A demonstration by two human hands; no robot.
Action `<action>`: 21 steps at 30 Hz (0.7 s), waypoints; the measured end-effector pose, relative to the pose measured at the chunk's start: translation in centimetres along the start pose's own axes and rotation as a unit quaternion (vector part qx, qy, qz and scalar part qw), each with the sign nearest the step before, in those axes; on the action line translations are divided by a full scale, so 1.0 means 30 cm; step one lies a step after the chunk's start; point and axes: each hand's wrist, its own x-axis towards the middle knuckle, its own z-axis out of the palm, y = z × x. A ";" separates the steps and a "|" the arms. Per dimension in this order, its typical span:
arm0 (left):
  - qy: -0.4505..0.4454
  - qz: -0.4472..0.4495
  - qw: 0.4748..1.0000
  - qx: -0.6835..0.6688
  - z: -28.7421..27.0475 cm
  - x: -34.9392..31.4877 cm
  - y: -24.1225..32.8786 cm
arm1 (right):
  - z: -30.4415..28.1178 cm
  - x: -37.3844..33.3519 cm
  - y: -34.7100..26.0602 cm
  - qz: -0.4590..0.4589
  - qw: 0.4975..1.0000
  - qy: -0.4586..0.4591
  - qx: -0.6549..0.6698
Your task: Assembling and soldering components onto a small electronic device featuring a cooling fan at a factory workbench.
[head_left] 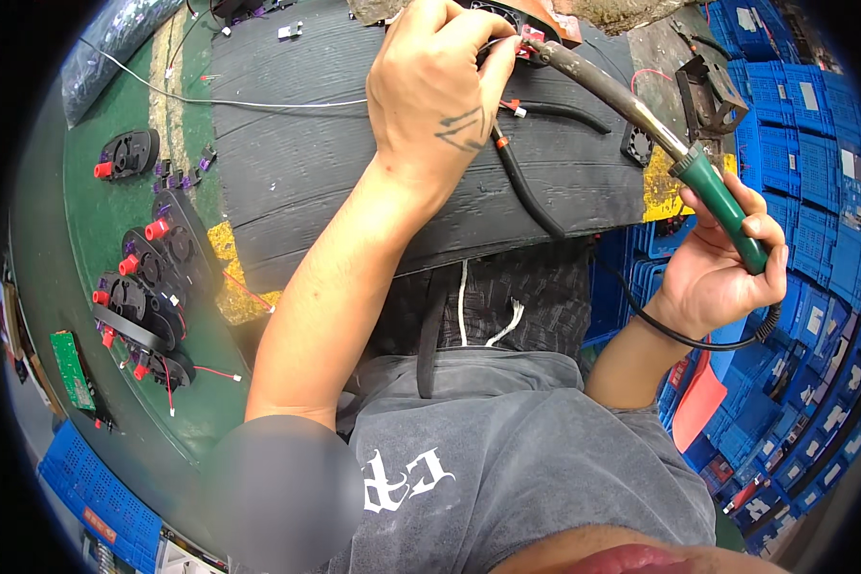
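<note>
My right hand [727, 253] is closed round the green handle of a soldering iron [706, 182], its metal shaft slanting up and to the left. The iron's tip meets a small red part [534, 40] at the top of the mat. Beside that part, my left hand [438, 81] pinches with thumb and forefinger; a thin dark wire seems to run from the fingertips, though the hand hides most of it. Below the fingers lie pliers [518, 187] with black and orange handles. A small white connector [518, 108] with red wire rests by them.
A dark ridged mat [306, 182] covers the bench. Several black housings with red fittings [139, 306] stand at the left, near a green circuit board [72, 368]. A metal bracket [710, 96] and small fan [637, 145] sit at right. Stacked blue crates [804, 172] line the right side.
</note>
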 end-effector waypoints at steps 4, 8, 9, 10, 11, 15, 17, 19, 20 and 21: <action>-0.144 -0.221 0.954 0.144 -0.020 0.052 0.121 | -0.021 0.001 -0.002 -0.002 1.000 0.003 -0.012; -0.138 -0.202 0.957 0.156 -0.017 0.049 0.092 | -0.012 0.003 -0.001 0.001 1.000 0.000 -0.020; -0.045 -0.093 0.993 0.056 0.005 0.038 0.037 | -0.007 0.003 -0.001 0.003 1.000 0.001 -0.014; 0.050 0.019 0.998 -0.044 0.014 0.020 -0.003 | -0.001 0.002 -0.001 0.004 1.000 0.001 -0.009; 0.050 0.018 0.998 -0.045 0.019 0.019 -0.006 | -0.001 0.002 -0.001 0.005 1.000 0.001 -0.009; -0.028 -0.018 0.996 0.083 -0.008 0.043 0.070 | -0.015 0.005 -0.002 0.002 1.000 0.001 -0.013; -0.117 -0.054 0.967 0.218 -0.023 0.058 0.110 | -0.023 0.006 -0.002 0.003 1.000 0.000 -0.012; -0.119 -0.189 0.960 0.170 -0.026 0.063 0.120 | -0.026 0.006 0.001 -0.002 1.000 0.000 -0.003; -0.119 -0.189 0.960 0.171 -0.027 0.063 0.119 | -0.026 0.005 0.001 -0.001 1.000 0.000 -0.003; -0.119 -0.179 0.960 0.177 -0.028 0.063 0.117 | -0.027 0.004 0.001 -0.002 1.000 -0.002 0.000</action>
